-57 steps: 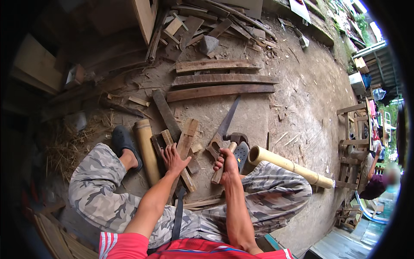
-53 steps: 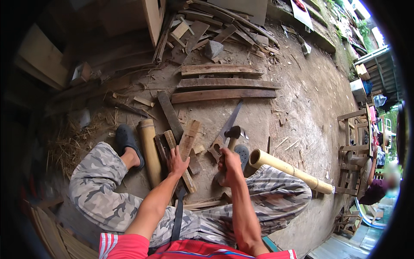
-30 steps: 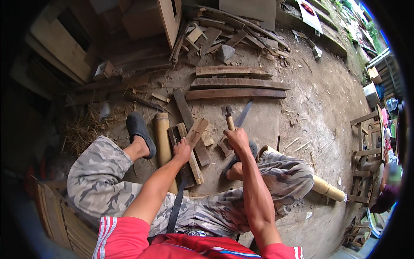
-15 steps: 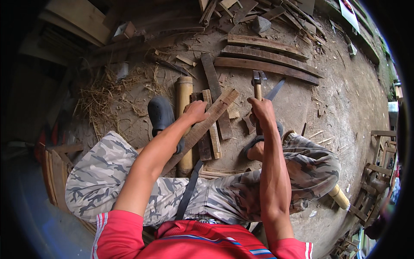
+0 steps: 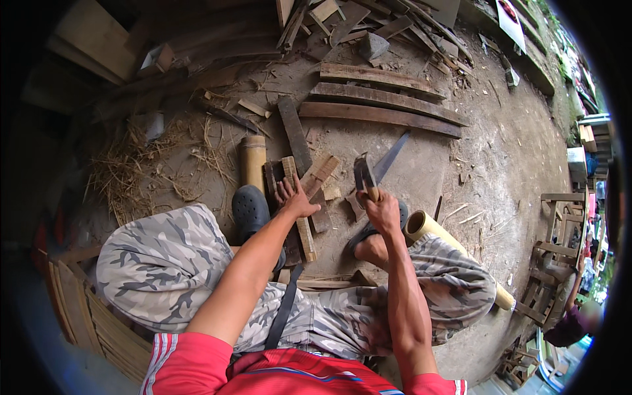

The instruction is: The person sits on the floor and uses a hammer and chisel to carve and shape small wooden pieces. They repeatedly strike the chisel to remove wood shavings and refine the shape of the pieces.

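My left hand (image 5: 295, 199) lies over a brown wooden plank (image 5: 322, 171), fingers spread and stretched out. The plank slants across other wood pieces, and my hand and forearm hide its near part. In my right hand (image 5: 383, 212) is a claw hammer (image 5: 364, 172), its short wooden handle in my fist and its metal head raised beyond my fingers. Under and beside the plank are a pale wood strip (image 5: 305, 234) and a dark board (image 5: 294, 135). A bamboo piece (image 5: 253, 161) lies left of them, by my left clog (image 5: 250, 209).
A saw blade (image 5: 393, 157) lies beyond the hammer. Farther off are several long boards (image 5: 388, 99), a grey stone (image 5: 374, 46) and scrap wood. Straw (image 5: 151, 164) is spread at left. A bamboo tube (image 5: 431, 229) passes under my right leg; another person (image 5: 567, 329) is at far right.
My left hand has loosened from the plank's edge and now lies spread on it. The hammer has come nearer and tilted. The view has shifted, bringing the right bamboo tube's open end into sight.
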### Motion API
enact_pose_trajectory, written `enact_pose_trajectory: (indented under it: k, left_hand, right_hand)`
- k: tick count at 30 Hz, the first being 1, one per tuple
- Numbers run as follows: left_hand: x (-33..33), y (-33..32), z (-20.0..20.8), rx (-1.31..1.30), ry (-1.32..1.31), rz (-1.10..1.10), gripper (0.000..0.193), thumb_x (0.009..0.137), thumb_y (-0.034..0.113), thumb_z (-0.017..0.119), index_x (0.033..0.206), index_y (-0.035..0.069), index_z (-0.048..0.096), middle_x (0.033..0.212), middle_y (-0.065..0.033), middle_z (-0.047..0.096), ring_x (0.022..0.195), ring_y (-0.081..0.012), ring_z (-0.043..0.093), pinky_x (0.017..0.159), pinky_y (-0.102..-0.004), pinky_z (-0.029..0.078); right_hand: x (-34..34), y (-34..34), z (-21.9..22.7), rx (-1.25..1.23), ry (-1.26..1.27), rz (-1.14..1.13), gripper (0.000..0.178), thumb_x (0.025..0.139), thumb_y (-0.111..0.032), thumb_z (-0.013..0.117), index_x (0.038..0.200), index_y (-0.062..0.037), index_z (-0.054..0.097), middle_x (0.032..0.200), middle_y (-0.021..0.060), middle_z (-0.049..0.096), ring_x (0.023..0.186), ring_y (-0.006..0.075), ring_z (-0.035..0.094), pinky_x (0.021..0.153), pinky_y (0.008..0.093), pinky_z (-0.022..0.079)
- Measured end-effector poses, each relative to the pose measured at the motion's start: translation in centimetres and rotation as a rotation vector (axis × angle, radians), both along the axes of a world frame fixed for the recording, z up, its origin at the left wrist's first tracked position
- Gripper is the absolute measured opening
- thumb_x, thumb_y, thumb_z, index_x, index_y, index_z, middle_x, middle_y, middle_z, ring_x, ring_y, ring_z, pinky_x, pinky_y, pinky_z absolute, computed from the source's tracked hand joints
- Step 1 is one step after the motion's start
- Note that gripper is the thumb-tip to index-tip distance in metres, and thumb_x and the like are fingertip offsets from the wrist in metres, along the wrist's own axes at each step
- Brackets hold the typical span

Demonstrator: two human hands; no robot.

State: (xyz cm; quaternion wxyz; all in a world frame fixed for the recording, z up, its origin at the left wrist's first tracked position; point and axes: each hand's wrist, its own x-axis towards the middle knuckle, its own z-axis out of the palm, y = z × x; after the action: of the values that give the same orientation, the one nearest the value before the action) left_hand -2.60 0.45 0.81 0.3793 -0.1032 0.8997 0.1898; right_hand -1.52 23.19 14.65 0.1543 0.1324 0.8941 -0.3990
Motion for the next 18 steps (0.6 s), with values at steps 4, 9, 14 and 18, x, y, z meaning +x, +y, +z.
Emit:
enact_pose_trajectory:
  k: [4,9,14,18]
  left_hand:
    - [-0.1,-0.3,-0.1,0.059,-0.128,-0.023,0.141,0.07,0.044,0.081,0.143,0.01,-0.035,0.153,-0.0317,-0.019,0.143,-0.0514,-0.005,0.112,-0.0634,0.001]
    - [-0.9,-0.7,-0.1,0.101,-0.22,-0.098,0.138,0.073,0.042,0.079,0.142,0.009,-0.036,0.151,-0.0325,-0.025,0.142,-0.0538,-0.002,0.112,-0.0649,0.006]
    - [-0.6,-2.1,-0.3,0.106,-0.255,-0.124,0.138,0.074,0.044,0.079,0.142,0.008,-0.036,0.151,-0.0318,-0.026,0.14,-0.0558,-0.007,0.111,-0.0651,0.01]
    - [-1.0,-1.8,-0.1,0.127,-0.292,-0.134,0.139,0.074,0.044,0.079,0.142,0.008,-0.037,0.151,-0.032,-0.027,0.141,-0.0553,-0.009,0.111,-0.065,0.01]
  right_hand:
    - [0.6,1.4,-3.5,0.147,0.135,0.221,0.027,0.079,-0.034,0.069,0.089,-0.0085,0.067,0.075,0.0209,0.066,0.074,0.0403,0.065,0.067,0.0474,0.05]
    - [-1.7,0.9,-5.7,0.368,0.125,0.677,0.02,0.081,-0.028,0.063,0.083,-0.0084,0.061,0.063,0.0161,0.063,0.059,0.0369,0.063,0.055,0.0476,0.05]
    - [-5.2,0.2,-5.7,0.324,0.086,1.0,0.016,0.083,-0.026,0.06,0.083,-0.0099,0.061,0.06,0.0146,0.062,0.057,0.034,0.064,0.051,0.045,0.05]
    - [-8.6,1.8,-7.4,0.417,0.009,1.067,0.017,0.083,-0.028,0.061,0.085,-0.0108,0.062,0.06,0.013,0.063,0.056,0.0315,0.065,0.05,0.0429,0.05]
